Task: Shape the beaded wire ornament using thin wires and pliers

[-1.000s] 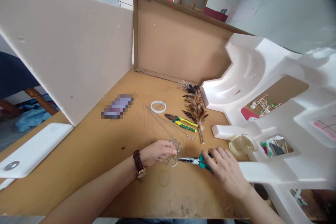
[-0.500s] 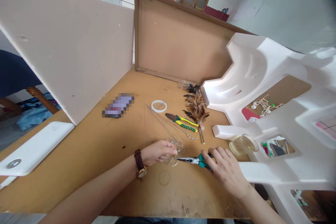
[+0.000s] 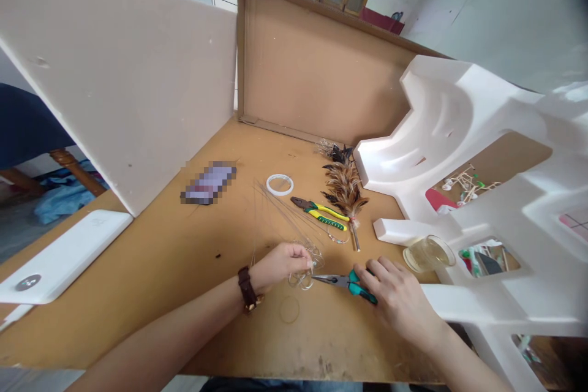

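Note:
My left hand [image 3: 285, 262], with a brown-strapped watch on its wrist, pinches a piece of bent wirework [image 3: 301, 280] with loops and small pale beads. Most of the held part is hidden by the fingers. In my right hand [image 3: 390, 286] are teal-handled needle-nose pliers [image 3: 337, 280], their tips pointing left and meeting the edge of the wirework. Whether the jaws grip the wire I cannot tell. Thin straight wires [image 3: 280, 208] run from beyond the left hand toward a white ring-shaped roll [image 3: 280, 184]. A thin ring [image 3: 289, 310] lies on the table below the hands.
Yellow-green pliers [image 3: 321, 214] and a brown feather bundle [image 3: 343, 187] lie behind the hands. A glass of pale liquid [image 3: 427, 254] stands by white foam packing [image 3: 441, 110] at right. A blurred-out phone [image 3: 209, 184] and white power bank [image 3: 64, 257] are left. Cardboard [image 3: 316, 67] walls the back.
My left hand has turned slightly at the wrist, and the wirework has shifted a little. The pliers stay at its edge. The whole view has shifted slightly.

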{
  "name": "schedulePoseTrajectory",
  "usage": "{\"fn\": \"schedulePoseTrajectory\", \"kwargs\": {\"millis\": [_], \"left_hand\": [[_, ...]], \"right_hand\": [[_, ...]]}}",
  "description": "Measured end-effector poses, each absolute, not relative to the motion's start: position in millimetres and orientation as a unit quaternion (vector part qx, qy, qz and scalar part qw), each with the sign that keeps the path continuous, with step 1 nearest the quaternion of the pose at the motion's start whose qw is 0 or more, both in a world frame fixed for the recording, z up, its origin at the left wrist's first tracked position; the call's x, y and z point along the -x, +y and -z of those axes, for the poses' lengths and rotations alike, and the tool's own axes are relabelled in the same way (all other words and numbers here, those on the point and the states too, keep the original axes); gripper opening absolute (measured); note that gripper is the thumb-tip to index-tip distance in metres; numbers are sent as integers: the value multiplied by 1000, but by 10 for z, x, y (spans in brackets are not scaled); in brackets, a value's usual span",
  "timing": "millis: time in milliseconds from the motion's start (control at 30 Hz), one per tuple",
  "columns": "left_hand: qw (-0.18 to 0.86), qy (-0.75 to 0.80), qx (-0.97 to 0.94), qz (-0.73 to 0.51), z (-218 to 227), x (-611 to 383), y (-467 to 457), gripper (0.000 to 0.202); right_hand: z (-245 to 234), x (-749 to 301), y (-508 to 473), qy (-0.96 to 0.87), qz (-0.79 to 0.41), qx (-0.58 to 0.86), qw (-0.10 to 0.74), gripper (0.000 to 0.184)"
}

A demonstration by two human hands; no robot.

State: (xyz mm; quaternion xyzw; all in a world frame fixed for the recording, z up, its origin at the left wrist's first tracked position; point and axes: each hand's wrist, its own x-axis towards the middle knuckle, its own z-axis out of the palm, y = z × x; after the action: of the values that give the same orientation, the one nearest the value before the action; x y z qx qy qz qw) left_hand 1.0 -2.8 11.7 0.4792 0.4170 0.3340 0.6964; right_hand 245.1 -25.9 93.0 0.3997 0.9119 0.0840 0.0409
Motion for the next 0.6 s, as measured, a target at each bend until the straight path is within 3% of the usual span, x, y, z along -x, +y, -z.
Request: {"fn": "schedulePoseTrajectory", "kwargs": {"millis": [200,400,600], "left_hand": [[678,401,-505,-353,-95,-81,-62,39],[701,365,-518,-326,-124,62,5,35],[650,355,-622,-255,-240,187,23,36]], "right_hand": [[-1061,-2446,-204,845,200,-487,89,9],[-1168,-2499,-175,848,166,-502,45,17],[-1197,-2565,-186,851,184,-490,53,17]]}}
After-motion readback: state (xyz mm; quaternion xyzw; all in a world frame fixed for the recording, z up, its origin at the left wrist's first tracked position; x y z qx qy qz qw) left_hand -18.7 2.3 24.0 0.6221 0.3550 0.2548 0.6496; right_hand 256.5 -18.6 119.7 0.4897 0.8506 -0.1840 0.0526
